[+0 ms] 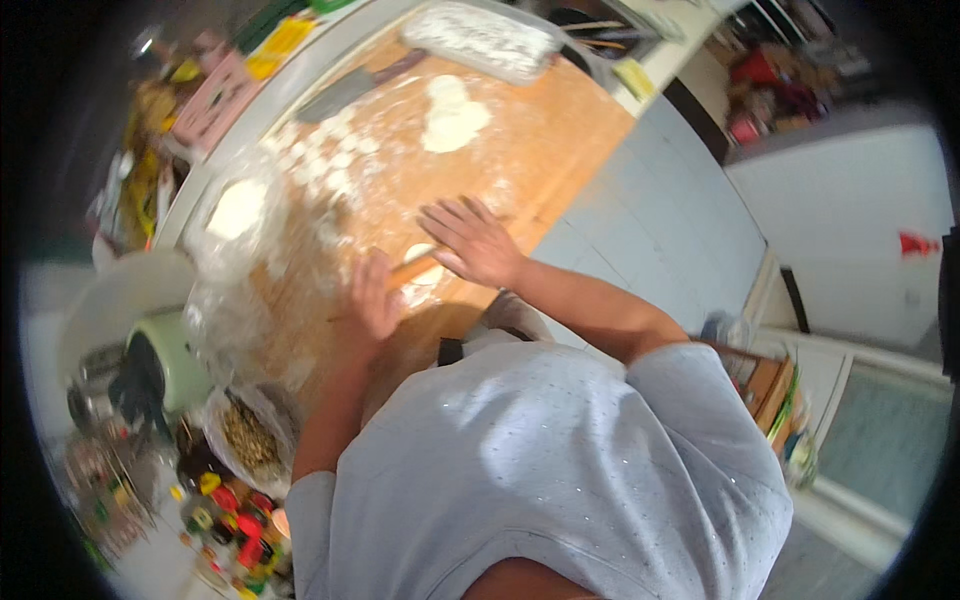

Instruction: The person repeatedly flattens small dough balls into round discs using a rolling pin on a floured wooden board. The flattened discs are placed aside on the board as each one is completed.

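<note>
A wooden rolling pin lies across a small round dough wrapper on the floured wooden board. My left hand presses on one end of the pin with its palm, the fingers extended. At the pin's other end rests my right hand, flat, with the fingers extended. Several small dough pieces are scattered in flour beyond my hands. Rolled wrappers lie overlapping farther up the board. A cleaver with a dark handle is at the board's far edge.
A plastic bag with white dough or flour sits left of the board. A flour-covered tray stands at the far end. At the lower left are a bowl of chopped filling, a green appliance and several red-capped bottles.
</note>
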Tool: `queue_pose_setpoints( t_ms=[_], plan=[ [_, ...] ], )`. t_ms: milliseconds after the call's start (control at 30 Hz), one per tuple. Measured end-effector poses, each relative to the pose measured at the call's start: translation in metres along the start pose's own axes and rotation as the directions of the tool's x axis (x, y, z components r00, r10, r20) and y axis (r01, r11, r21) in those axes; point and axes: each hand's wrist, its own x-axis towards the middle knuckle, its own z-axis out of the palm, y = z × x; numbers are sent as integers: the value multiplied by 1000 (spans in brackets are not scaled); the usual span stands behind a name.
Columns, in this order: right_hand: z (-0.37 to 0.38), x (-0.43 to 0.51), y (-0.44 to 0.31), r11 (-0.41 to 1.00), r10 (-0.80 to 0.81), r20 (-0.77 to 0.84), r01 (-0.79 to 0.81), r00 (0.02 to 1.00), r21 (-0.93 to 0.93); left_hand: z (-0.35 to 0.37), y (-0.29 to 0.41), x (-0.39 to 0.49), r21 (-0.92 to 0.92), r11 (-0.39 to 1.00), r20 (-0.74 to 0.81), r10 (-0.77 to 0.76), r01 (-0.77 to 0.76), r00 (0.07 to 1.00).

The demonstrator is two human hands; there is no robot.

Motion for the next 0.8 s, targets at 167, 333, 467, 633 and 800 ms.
queue_pose_setpoints(
  t_ms=[167,333,467,633,800],
  plan=[
    [31,8,22,993,116,-70,-116,991,4,-8,1,22,161,976,75,-161,147,984],
    [32,-31,9,997,50,51,-53,997,48,-38,41,8,345,928,415,-18,-139,909],
    [33,0,15,983,129,-93,-116,987,140,-26,27,34,467,880,267,-235,88,935],
    [87,1,22,992,78,-404,-31,911,121,3,-11,17,238,971,105,-45,19,993],
    [102,20,-27,958,166,4,-163,986,235,-7,-7,-15,10,992,20,124,-125,992]
  ],
)
